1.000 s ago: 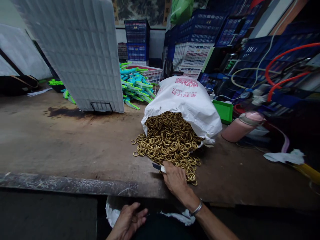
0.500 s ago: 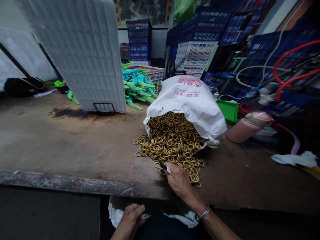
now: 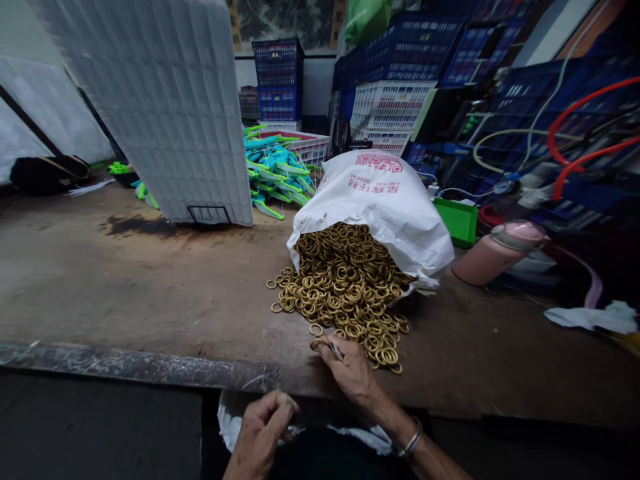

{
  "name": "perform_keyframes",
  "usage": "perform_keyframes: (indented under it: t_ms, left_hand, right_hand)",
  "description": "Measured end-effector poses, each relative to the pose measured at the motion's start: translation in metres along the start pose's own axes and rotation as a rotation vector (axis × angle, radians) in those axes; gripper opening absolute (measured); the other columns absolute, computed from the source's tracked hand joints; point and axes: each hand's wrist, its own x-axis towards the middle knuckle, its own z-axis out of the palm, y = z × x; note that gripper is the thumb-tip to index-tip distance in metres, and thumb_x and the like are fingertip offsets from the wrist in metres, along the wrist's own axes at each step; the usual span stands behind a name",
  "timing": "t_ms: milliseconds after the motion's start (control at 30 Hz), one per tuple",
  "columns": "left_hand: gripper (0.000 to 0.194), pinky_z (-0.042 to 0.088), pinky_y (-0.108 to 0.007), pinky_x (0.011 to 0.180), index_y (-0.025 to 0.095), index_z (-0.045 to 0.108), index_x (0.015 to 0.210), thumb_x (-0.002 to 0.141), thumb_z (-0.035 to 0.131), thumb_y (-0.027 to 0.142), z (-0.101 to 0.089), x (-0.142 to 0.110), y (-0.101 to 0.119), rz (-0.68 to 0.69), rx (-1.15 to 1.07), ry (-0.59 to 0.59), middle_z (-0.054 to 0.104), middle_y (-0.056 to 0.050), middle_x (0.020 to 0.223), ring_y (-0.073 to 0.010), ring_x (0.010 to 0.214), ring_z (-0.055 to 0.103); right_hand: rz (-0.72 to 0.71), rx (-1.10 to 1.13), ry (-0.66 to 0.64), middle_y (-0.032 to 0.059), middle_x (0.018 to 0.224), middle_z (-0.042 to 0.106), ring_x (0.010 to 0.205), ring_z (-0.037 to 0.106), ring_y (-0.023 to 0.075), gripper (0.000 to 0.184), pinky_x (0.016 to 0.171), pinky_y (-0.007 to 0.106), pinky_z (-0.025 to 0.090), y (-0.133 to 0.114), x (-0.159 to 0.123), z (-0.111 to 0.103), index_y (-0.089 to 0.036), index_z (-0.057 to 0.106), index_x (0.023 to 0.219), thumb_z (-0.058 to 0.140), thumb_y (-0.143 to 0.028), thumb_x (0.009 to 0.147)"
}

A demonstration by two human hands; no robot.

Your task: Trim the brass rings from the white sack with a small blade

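Note:
My right hand [image 3: 353, 373] is closed around a small knife-like tool [image 3: 336, 349] with a thin tip. Its thumb and fingertips also pinch a gold-coloured ring [image 3: 316, 344] at the front of the pile. Behind it, many gold-coloured rings [image 3: 345, 293] spill over the tabletop from the mouth of a white woven sack [image 3: 375, 193] lying on its side. Below the table's front edge, my left hand [image 3: 263, 423] has its fingers curled together; whatever they may hold is hidden. An open white bag [image 3: 230, 427] lies beneath my hands, near my lap.
A tall whitish ribbed panel [image 3: 175, 120] stands at the left on a wire foot. Turquoise-and-green pieces [image 3: 280, 173] are heaped behind. To the right are a pink bottle [image 3: 500, 250], a green tray [image 3: 455, 220] and red hoses [image 3: 555, 147]. Stacked crates [image 3: 395, 107] fill the back.
My right hand has moved slightly toward me, and its fingertips now hold a ring along with the tool. My left hand has risen a little, its fingers curled.

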Motion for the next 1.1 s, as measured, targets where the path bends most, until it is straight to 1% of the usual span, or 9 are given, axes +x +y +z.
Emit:
perform_keyframes:
  t_ms: [100, 167, 233, 333, 433, 633, 767, 933, 1100]
  left_hand:
    - [0.045, 0.03, -0.017, 0.036, 0.016, 0.056, 0.094, 0.064, 0.06, 0.05, 0.011, 0.004, 0.017, 0.084, -0.07, 0.17, 0.049, 0.004, 0.054, -0.0078, 0.041, 0.041]
    - [0.049, 0.028, -0.016, 0.035, 0.017, 0.054, 0.101, 0.063, 0.064, 0.045, 0.018, 0.01, 0.026, 0.119, -0.126, 0.201, 0.048, 0.006, 0.055, -0.0052, 0.037, 0.037]
    - [0.044, 0.034, -0.016, 0.039, 0.016, 0.058, 0.097, 0.061, 0.066, 0.04, 0.023, 0.016, 0.032, 0.175, -0.139, 0.178, 0.052, 0.004, 0.06, -0.0055, 0.042, 0.042]
    - [0.029, 0.044, -0.02, 0.057, 0.014, 0.064, 0.083, 0.062, 0.066, 0.035, 0.028, 0.025, 0.034, 0.298, -0.096, 0.18, 0.062, -0.002, 0.072, -0.0118, 0.061, 0.054]
    - [0.02, 0.045, -0.022, 0.068, 0.015, 0.065, 0.076, 0.067, 0.063, 0.032, 0.029, 0.031, 0.031, 0.354, -0.07, 0.182, 0.065, -0.003, 0.075, -0.0158, 0.072, 0.058]
    - [0.018, 0.043, -0.021, 0.06, 0.014, 0.062, 0.069, 0.071, 0.059, 0.032, 0.026, 0.034, 0.025, 0.324, -0.033, 0.133, 0.062, -0.001, 0.064, -0.0142, 0.063, 0.056]
    - [0.015, 0.04, -0.021, 0.059, 0.016, 0.063, 0.067, 0.074, 0.056, 0.028, 0.021, 0.033, 0.024, 0.444, 0.185, 0.167, 0.059, -0.001, 0.062, -0.0138, 0.061, 0.053]
    - [0.015, 0.036, -0.021, 0.058, 0.019, 0.062, 0.063, 0.074, 0.053, 0.021, 0.021, 0.031, 0.027, 0.598, 0.412, 0.15, 0.054, 0.0, 0.058, -0.0127, 0.056, 0.048]
    - [0.018, 0.036, -0.02, 0.056, 0.017, 0.057, 0.066, 0.079, 0.049, 0.026, 0.025, 0.031, 0.03, 0.475, 0.311, -0.009, 0.052, 0.0, 0.059, -0.0113, 0.057, 0.047]
  right_hand:
    - [0.05, 0.15, -0.062, -0.0042, 0.054, 0.038, 0.054, 0.035, 0.0092, 0.033, 0.051, 0.02, 0.028, -0.013, -0.002, 0.001, -0.016, 0.055, 0.062, 0.04, -0.04, 0.08]
    - [0.103, 0.22, -0.085, -0.0051, 0.052, 0.034, 0.051, 0.032, 0.0084, 0.034, 0.049, 0.02, 0.026, -0.022, -0.003, 0.001, -0.016, 0.056, 0.062, 0.042, -0.043, 0.078]
    - [0.147, 0.259, -0.086, -0.0059, 0.05, 0.03, 0.049, 0.029, 0.0078, 0.036, 0.047, 0.02, 0.024, -0.027, -0.004, 0.001, -0.016, 0.054, 0.058, 0.044, -0.046, 0.076]
    - [0.175, 0.29, -0.069, -0.0059, 0.049, 0.031, 0.049, 0.029, 0.0074, 0.037, 0.046, 0.02, 0.024, -0.028, -0.006, 0.004, -0.016, 0.054, 0.057, 0.046, -0.048, 0.075]
    - [0.199, 0.333, -0.109, -0.0059, 0.048, 0.032, 0.048, 0.03, 0.0072, 0.038, 0.045, 0.02, 0.023, -0.023, -0.008, 0.011, -0.016, 0.051, 0.056, 0.047, -0.049, 0.074]
    - [0.167, 0.365, -0.162, -0.0064, 0.048, 0.032, 0.047, 0.029, 0.0065, 0.04, 0.045, 0.02, 0.023, -0.011, -0.011, 0.022, -0.017, 0.041, 0.052, 0.044, -0.049, 0.076]
    - [0.125, 0.269, -0.133, -0.0046, 0.055, 0.041, 0.053, 0.037, 0.0084, 0.035, 0.049, 0.02, 0.029, -0.012, -0.008, 0.02, -0.016, 0.05, 0.063, 0.042, -0.046, 0.079]
    - [0.121, 0.219, -0.124, -0.0033, 0.06, 0.045, 0.058, 0.041, 0.0104, 0.03, 0.054, 0.021, 0.032, -0.018, -0.006, 0.019, -0.017, 0.049, 0.066, 0.041, -0.042, 0.079]
    - [0.184, 0.273, -0.113, -0.0035, 0.056, 0.044, 0.054, 0.041, 0.0102, 0.028, 0.052, 0.022, 0.032, -0.017, -0.005, 0.02, -0.017, 0.046, 0.06, 0.041, -0.04, 0.076]
